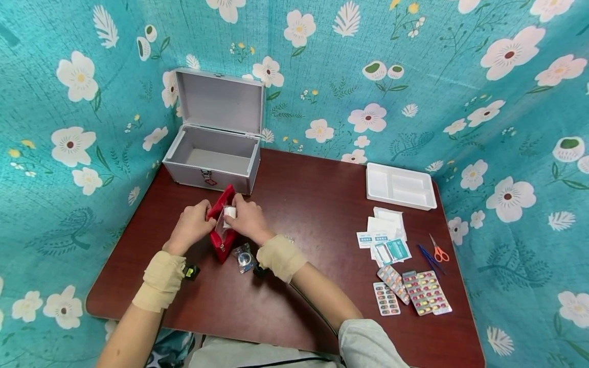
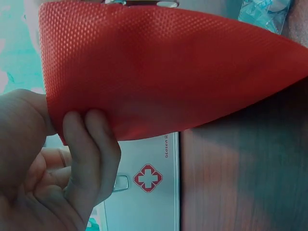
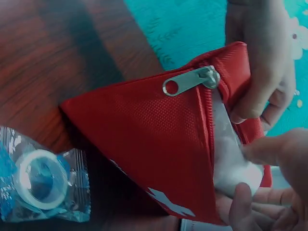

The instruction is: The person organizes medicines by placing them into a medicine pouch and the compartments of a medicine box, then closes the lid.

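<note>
A red zippered pouch (image 1: 215,241) with a white mark stands tilted above the table, its zipper open along the top. My left hand (image 1: 192,226) grips the pouch by one edge, thumb on one side and fingertips on the outer face, as the left wrist view shows. With thumb and fingers, my right hand (image 1: 250,220) pinches a white roll in clear wrapping (image 3: 236,175) at the pouch's mouth. The lower part of that roll is hidden inside the pouch. Beside the pouch lies a roll of tape (image 3: 41,180) in a clear packet.
Behind the hands stands an open silver first-aid box (image 1: 209,176). At the right are a white divided tray (image 1: 400,186), several flat packets (image 1: 386,235), orange-handled scissors (image 1: 440,253), blue tweezers (image 1: 430,258) and several blister packs of capsules (image 1: 423,294). Floral curtain (image 1: 322,76) borders the table.
</note>
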The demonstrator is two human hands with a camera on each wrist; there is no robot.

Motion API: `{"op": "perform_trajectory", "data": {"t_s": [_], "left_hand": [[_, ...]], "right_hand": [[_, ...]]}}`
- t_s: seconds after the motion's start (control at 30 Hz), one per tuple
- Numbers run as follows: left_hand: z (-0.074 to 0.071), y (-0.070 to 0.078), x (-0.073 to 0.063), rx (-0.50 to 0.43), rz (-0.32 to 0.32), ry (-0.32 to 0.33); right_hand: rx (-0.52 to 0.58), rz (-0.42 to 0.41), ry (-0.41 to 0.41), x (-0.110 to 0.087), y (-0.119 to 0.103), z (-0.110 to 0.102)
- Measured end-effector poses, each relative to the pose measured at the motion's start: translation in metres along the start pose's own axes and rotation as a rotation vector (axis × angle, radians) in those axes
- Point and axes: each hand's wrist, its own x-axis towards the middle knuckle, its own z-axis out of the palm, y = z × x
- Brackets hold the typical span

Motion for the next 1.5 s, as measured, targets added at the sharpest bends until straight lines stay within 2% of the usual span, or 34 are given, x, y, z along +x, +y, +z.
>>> {"op": "perform_trajectory", "data": {"t_s": [0.23, 0.5, 0.7, 0.93, 1.03, 1.37, 1.5], "left_hand": [[-0.001, -0.001, 0.0, 0.003, -0.001, 0.035], [0.001, 0.0, -0.001, -0.02, 0.011, 0.028], [0.003, 0.0, 0.001, -0.037, 0.041, 0.022], [0.003, -0.003, 0.001, -0.038, 0.03, 0.014], [0.004, -0.003, 0.0, -0.041, 0.033, 0.01], [0.005, -0.004, 0.0, -0.034, 0.016, 0.019], [0.005, -0.003, 0.0, -0.03, 0.011, 0.034]], "right_hand": [[-0.129, 0.002, 0.011, 0.003, -0.011, 0.001], [-0.247, 0.045, -0.006, 0.013, -0.016, 0.014], [-0.348, 0.002, -0.019, 0.021, -0.017, 0.023], [-0.345, -0.03, -0.104, 0.021, -0.018, 0.026], [-0.379, -0.033, -0.12, 0.021, -0.017, 0.029], [-0.466, 0.029, -0.179, 0.023, -0.018, 0.039], [-0.435, -0.029, -0.189, 0.023, -0.016, 0.031]]}}
